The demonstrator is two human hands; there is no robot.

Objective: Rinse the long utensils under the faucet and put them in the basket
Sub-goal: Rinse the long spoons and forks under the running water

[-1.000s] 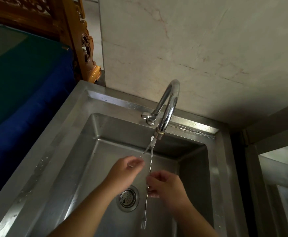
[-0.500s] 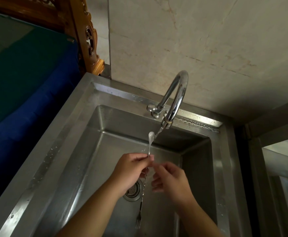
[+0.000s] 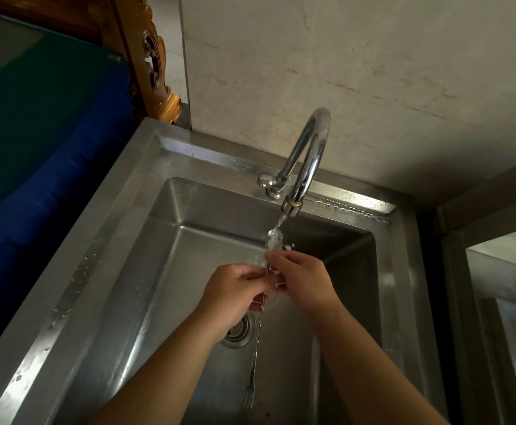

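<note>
A long thin metal utensil (image 3: 256, 348) with a twisted stem hangs nearly upright over the steel sink (image 3: 146, 271). Its spoon end sits in the stream of water just under the spout of the curved chrome faucet (image 3: 308, 154), and its small fork end points down near the sink floor. My left hand (image 3: 235, 297) pinches the stem from the left. Just above it, my right hand (image 3: 304, 283) holds the stem from the right, below the spoon bowl. Water splashes off the spoon. No basket is in view.
The round drain strainer (image 3: 239, 331) lies in the sink floor, partly behind my left hand. A marble wall (image 3: 373, 72) rises behind the faucet. Blue cloth (image 3: 51, 148) and carved wood (image 3: 155, 65) are at left, a metal frame (image 3: 465, 271) at right.
The utensil's spoon end has come fully into the water stream, which now splashes off it. My right hand has closed onto the stem beside my left. The camera view shifted slightly.
</note>
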